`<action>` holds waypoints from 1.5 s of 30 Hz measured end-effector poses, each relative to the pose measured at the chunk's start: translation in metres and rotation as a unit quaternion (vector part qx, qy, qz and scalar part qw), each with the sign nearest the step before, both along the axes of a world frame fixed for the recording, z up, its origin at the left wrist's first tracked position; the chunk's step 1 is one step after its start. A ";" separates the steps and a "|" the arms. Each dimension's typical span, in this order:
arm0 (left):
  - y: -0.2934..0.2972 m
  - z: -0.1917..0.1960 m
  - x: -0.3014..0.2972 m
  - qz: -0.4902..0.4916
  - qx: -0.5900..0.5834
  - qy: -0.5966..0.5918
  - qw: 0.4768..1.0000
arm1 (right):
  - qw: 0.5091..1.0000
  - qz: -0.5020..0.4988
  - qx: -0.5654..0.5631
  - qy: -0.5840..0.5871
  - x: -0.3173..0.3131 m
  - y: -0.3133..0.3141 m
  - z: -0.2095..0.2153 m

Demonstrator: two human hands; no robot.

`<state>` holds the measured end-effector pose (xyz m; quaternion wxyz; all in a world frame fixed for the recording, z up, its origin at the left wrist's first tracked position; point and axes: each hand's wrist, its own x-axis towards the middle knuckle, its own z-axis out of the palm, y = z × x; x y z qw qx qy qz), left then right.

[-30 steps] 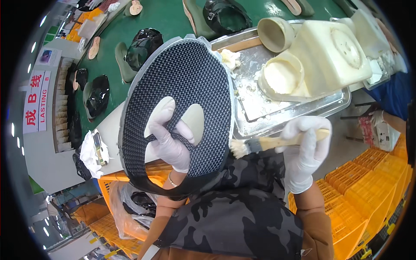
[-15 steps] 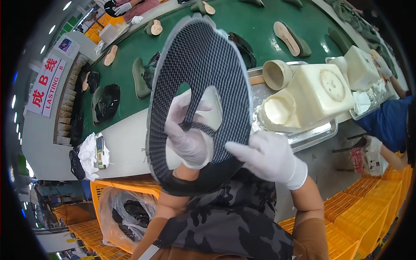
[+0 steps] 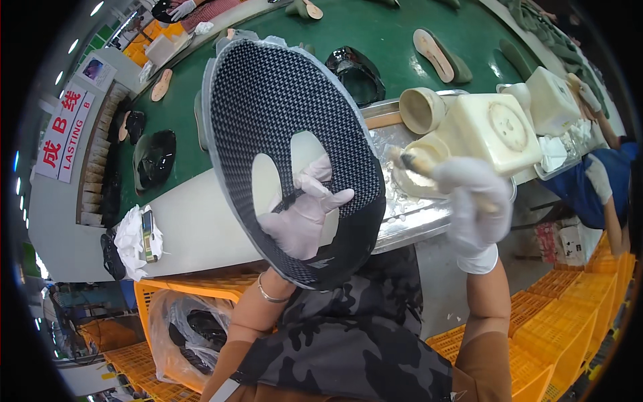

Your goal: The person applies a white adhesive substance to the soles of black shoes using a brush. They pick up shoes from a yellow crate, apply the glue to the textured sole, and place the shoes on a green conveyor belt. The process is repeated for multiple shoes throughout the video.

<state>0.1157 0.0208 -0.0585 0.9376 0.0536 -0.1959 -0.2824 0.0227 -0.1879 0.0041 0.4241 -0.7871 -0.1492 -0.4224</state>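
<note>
Wadding (image 3: 130, 241), white and crumpled, lies on the pale ledge (image 3: 194, 224) near glossy black footwear (image 3: 154, 161) on the green surface (image 3: 194, 87). Right of these, the gloved left hand (image 3: 301, 224) grips a large patterned shoe upper (image 3: 284, 90), fingers curled around the strip between its two openings, holding it raised before the body. Farther right, the gloved right hand (image 3: 475, 208) closes around a brush (image 3: 420, 163), its blurred head near the mouth of a cream container (image 3: 495, 134) on a metal tray (image 3: 425, 231).

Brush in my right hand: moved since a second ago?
Yes. The brush, in your right hand, has moved forward, toward the cream container: its bristles now appear at the container's round opening.
</note>
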 end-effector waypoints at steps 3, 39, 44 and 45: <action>-0.007 0.006 -0.011 -0.010 -0.019 0.090 0.996 | 0.981 0.056 0.165 -0.082 0.005 0.011 0.016; 0.034 0.062 -0.002 0.059 0.435 -0.092 0.894 | 0.938 0.046 0.244 0.240 -0.028 0.029 0.027; 0.027 0.054 -0.004 0.086 0.418 -0.144 0.893 | 0.983 0.014 0.155 0.102 -0.013 0.028 -0.002; 0.027 0.054 -0.005 0.092 0.415 -0.153 0.892 | 0.974 0.033 0.167 0.150 -0.018 0.029 0.000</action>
